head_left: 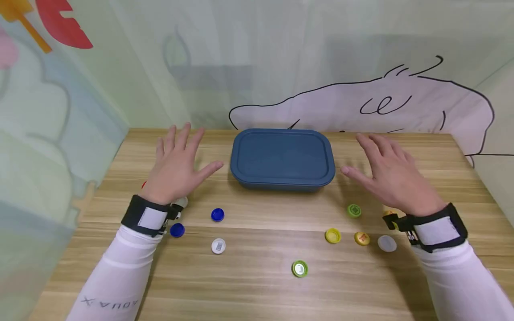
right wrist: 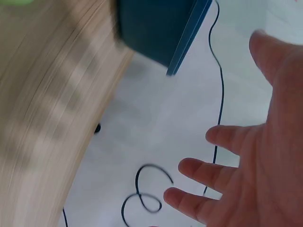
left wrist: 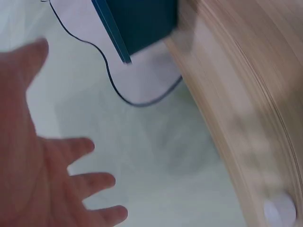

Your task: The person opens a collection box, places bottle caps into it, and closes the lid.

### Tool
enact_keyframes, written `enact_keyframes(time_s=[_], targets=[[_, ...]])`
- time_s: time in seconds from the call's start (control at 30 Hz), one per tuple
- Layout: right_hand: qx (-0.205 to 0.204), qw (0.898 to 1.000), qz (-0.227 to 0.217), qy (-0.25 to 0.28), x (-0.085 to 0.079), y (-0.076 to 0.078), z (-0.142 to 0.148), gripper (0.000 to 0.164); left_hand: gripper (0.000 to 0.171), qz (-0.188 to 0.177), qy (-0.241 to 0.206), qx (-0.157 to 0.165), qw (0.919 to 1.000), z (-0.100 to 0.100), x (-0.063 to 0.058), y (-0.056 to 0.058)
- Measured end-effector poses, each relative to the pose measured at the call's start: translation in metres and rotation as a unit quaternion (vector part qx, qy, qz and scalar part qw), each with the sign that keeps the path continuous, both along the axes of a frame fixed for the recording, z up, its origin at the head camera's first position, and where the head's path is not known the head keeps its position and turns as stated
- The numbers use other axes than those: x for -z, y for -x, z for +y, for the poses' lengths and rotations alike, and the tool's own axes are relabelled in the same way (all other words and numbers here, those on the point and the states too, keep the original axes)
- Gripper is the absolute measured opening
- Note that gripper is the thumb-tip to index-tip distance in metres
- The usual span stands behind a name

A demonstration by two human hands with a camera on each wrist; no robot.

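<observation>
A blue lidded box (head_left: 283,156) stands near the back edge of the wooden table, its lid on. To its left my left hand (head_left: 176,167) hovers with fingers spread and thumb toward the box. On the other side my right hand (head_left: 391,174) is held the same way, its thumb close to the box's right side. Neither hand holds anything. In the left wrist view the box (left wrist: 142,23) shows beyond the thumb, apart from the hand. The right wrist view also has a gap between the box (right wrist: 156,28) and the fingers.
Bottle caps lie scattered on the table (head_left: 257,294): a blue cap (head_left: 217,215), a white cap (head_left: 218,246), a green cap (head_left: 300,269), a yellow cap (head_left: 333,235) and several others. Some sit partly under the wrists. A printed curtain (head_left: 281,53) hangs behind the table.
</observation>
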State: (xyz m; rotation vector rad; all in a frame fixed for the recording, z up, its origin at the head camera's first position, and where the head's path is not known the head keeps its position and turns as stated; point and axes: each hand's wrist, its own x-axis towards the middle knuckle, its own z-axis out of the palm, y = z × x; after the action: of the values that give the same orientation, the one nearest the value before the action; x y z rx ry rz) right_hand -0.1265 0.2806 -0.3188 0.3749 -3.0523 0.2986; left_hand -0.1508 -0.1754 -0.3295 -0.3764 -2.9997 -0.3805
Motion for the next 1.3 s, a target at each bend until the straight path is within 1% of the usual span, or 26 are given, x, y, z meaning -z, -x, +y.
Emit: enact_keyframes(time_s=[0.07, 0.17, 0.27, 0.33, 0.4, 0.5, 0.6, 0.77, 0.83, 0.9, 1.1, 1.2, 1.3], targets=[[-0.005, 1.000, 0.003, 0.004, -0.002, 0.003, -0.006, 0.085, 0.092, 0.011, -0.020, 0.004, 0.9997, 0.006, -0.001, 0.004], [-0.006, 1.000, 0.000, 0.010, -0.004, 0.009, -0.015, 0.085, 0.087, 0.017, -0.057, 0.009, 0.9982, 0.017, 0.000, 0.011], [0.002, 1.000, -0.015, 0.025, -0.004, 0.016, -0.023, 0.086, 0.081, -0.010, -0.105, 0.008, 0.9944, 0.031, 0.002, 0.017], [0.010, 0.999, -0.028, 0.038, -0.003, 0.021, -0.027, 0.084, 0.077, -0.034, -0.143, 0.004, 0.9892, 0.040, 0.005, 0.021], [0.017, 0.997, -0.044, 0.054, -0.002, 0.026, -0.030, 0.081, 0.074, -0.068, -0.174, -0.011, 0.9823, 0.048, 0.007, 0.024], [0.028, 0.994, -0.080, 0.074, 0.002, 0.035, -0.034, 0.077, 0.068, -0.111, -0.213, -0.033, 0.9702, 0.056, 0.009, 0.029], [0.039, 0.987, -0.121, 0.095, 0.006, 0.040, -0.036, 0.074, 0.064, -0.153, -0.246, -0.056, 0.9555, 0.060, 0.012, 0.030], [0.051, 0.977, -0.156, 0.140, 0.008, 0.042, -0.040, 0.063, 0.056, -0.197, -0.304, -0.072, 0.9294, 0.062, 0.017, 0.032], [0.051, 0.974, -0.161, 0.152, 0.009, 0.042, -0.041, 0.060, 0.054, -0.204, -0.321, -0.074, 0.9218, 0.062, 0.018, 0.033], [0.052, 0.972, -0.164, 0.161, 0.009, 0.043, -0.042, 0.059, 0.052, -0.207, -0.334, -0.078, 0.9160, 0.062, 0.018, 0.033], [0.061, 0.967, -0.171, 0.177, 0.008, 0.042, -0.044, 0.056, 0.048, -0.215, -0.353, -0.080, 0.9070, 0.064, 0.018, 0.034], [0.064, 0.967, -0.170, 0.180, 0.006, 0.041, -0.045, 0.057, 0.048, -0.213, -0.363, -0.081, 0.9034, 0.064, 0.018, 0.034], [0.064, 0.966, -0.160, 0.195, 0.002, 0.039, -0.045, 0.058, 0.049, -0.204, -0.389, -0.086, 0.8945, 0.064, 0.015, 0.032]])
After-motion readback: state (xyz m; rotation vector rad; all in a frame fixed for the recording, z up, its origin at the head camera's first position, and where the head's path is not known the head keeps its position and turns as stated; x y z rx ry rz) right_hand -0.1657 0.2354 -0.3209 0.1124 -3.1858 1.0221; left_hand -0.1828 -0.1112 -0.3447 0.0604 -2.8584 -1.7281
